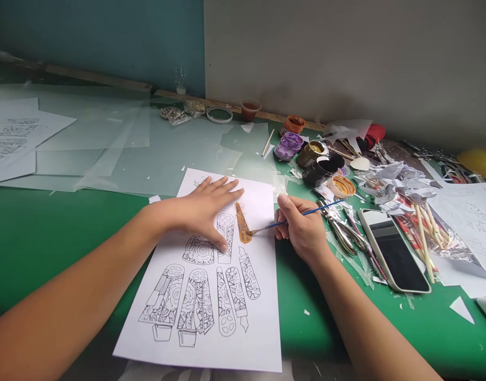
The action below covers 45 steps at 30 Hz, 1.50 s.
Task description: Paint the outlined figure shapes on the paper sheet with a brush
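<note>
A white sheet of paper [250, 328] printed with several black-outlined patterned shapes lies on the green table. Spread flat over its upper part, my left hand [205, 211] presses on the sheet and covers some of the drawings. A blue-handled paintbrush [282, 222] is pinched in my right hand [300, 227], just off the sheet's right edge. Its tip touches the lower part of a narrow tapered shape [243, 222] that is coloured orange-brown. The other shapes show only black lines on white.
Open paint jars in purple [289, 146], orange [293, 124] and black [320, 172] stand behind my right hand. A phone [393, 251], pliers [340, 230], wooden sticks [423, 233] and paper scraps crowd the right. Clear sheets [124, 127] and printed papers [24, 132] cover the left back.
</note>
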{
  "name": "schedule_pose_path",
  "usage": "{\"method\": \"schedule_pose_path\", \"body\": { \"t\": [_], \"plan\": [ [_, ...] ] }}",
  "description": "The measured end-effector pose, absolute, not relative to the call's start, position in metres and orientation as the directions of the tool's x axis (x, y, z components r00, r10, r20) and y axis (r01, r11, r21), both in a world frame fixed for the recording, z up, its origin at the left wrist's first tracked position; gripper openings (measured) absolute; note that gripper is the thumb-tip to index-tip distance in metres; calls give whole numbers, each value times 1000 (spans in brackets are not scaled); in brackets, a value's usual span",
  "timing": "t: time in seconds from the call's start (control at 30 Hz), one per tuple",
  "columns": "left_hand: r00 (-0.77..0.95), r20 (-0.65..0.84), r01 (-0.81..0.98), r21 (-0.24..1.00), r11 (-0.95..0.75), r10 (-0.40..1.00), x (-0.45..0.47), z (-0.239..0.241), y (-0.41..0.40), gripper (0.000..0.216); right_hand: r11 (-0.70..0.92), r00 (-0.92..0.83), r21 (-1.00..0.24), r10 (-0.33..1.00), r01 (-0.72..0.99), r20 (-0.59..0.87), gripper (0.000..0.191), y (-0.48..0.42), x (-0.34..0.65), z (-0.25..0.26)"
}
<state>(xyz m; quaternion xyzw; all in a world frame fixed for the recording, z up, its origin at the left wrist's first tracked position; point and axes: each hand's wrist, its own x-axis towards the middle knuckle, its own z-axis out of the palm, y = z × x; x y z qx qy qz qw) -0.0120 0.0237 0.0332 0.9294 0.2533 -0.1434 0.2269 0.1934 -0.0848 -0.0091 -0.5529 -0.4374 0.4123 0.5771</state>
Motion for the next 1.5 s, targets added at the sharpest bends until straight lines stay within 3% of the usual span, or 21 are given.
{"method": "schedule_pose_path", "body": {
  "t": [0.17,0.9,1.1,1.5],
  "plan": [
    [833,-375,535,357,-765,408,-13,32,24,124,90,262,-994,960,60,103,56,-85,192,-8],
    [814,-394,560,338,-757,426,-13,35,20,120,28,225,-997,973,72,44,58,-86,187,-3],
    [820,-384,553,339,-761,425,-13,34,21,119,104,344,-994,933,28,107,54,-82,187,-2],
    [822,-384,550,343,-762,420,-11,34,22,124,106,341,-994,933,40,113,49,-80,186,-3]
  ]
}}
